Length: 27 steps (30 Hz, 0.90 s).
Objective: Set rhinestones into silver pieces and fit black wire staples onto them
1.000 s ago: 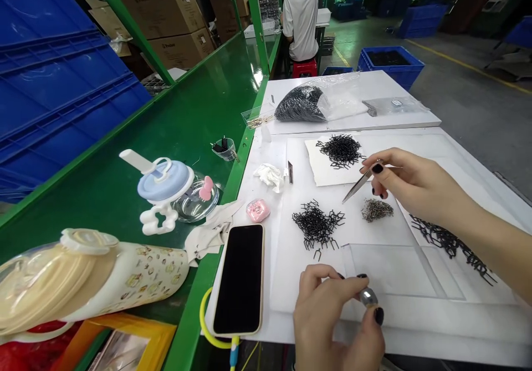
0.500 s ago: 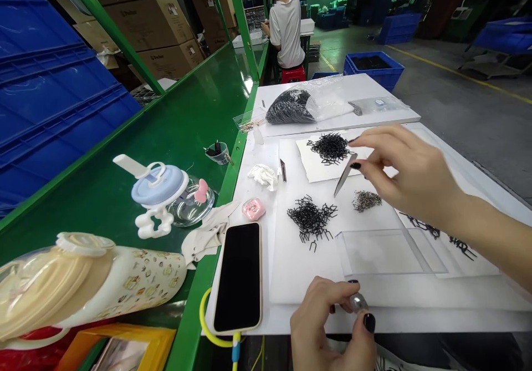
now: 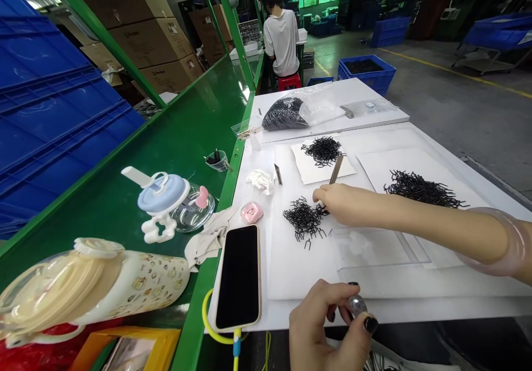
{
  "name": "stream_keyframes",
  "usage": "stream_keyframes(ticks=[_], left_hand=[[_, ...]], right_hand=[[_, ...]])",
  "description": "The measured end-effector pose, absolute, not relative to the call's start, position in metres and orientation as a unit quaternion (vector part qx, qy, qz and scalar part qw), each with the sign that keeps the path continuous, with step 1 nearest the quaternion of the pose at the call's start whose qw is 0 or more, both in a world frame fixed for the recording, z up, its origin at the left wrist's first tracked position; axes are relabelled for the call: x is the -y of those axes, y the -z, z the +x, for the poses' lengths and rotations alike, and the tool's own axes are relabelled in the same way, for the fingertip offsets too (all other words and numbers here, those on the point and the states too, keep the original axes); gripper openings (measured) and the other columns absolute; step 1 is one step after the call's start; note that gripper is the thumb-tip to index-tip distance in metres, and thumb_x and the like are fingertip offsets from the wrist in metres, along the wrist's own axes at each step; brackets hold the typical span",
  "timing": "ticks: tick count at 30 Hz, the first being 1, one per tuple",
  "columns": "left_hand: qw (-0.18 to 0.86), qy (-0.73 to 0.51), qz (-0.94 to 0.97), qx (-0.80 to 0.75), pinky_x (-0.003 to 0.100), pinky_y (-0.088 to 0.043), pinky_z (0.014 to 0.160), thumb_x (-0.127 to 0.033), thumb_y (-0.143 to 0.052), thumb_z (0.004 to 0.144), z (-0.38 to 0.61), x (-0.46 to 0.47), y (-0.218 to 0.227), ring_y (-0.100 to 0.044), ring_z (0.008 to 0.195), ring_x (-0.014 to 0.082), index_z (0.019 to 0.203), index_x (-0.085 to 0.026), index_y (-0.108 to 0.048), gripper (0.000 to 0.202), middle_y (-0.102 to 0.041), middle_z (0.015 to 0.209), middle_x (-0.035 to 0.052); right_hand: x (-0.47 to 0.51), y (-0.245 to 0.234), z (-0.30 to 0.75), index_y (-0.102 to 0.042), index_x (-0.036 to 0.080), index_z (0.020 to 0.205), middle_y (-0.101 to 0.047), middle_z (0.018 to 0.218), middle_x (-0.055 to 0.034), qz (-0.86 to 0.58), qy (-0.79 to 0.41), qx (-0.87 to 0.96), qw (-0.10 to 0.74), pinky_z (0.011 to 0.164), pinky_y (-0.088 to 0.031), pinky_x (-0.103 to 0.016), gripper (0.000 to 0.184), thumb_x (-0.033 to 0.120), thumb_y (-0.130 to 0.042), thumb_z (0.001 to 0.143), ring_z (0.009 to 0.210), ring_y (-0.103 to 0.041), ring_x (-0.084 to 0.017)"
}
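Right hand point(image 3: 353, 204) by black wire clips point(image 3: 303, 219), left hand point(image 3: 324, 326) pinching a steel-looking bead point(image 3: 357, 305).

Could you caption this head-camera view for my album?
Right hand reaches over black wire clips; left hand pinches a small silver object.

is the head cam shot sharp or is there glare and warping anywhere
In the head view, the wide lens bends the green workbench toward the frame edges; in that view, glare whitens the bench's far stretch; the shiny metal piece in the left hand shows a bright highlight; the black wire staples look sharp, without obvious blur.
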<state>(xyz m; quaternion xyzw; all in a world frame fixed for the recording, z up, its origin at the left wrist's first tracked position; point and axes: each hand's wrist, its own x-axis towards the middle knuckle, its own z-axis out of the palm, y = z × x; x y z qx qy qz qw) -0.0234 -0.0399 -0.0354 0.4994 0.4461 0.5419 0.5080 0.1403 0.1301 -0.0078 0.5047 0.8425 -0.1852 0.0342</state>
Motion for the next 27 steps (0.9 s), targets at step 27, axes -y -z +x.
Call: stream_keyframes(ticks=[27], left_hand=[[0.634, -0.362, 0.530, -0.431, 0.020, -0.045, 0.065, -0.015, -0.074, 0.077, 0.039, -0.046, -0.013, -0.054, 0.068, 0.0107, 0.094, -0.019, -0.077, 0.018, -0.065, 0.073, -0.0002]], right_hand=[[-0.060, -0.014, 0.245, -0.074, 0.034, 0.110, -0.067, 0.074, -0.0005, 0.349, 0.475, -0.671, -0.451, 0.046, -0.051, -0.020, 0.020, 0.025, -0.067, 0.093, 0.062, -0.063, -0.012]])
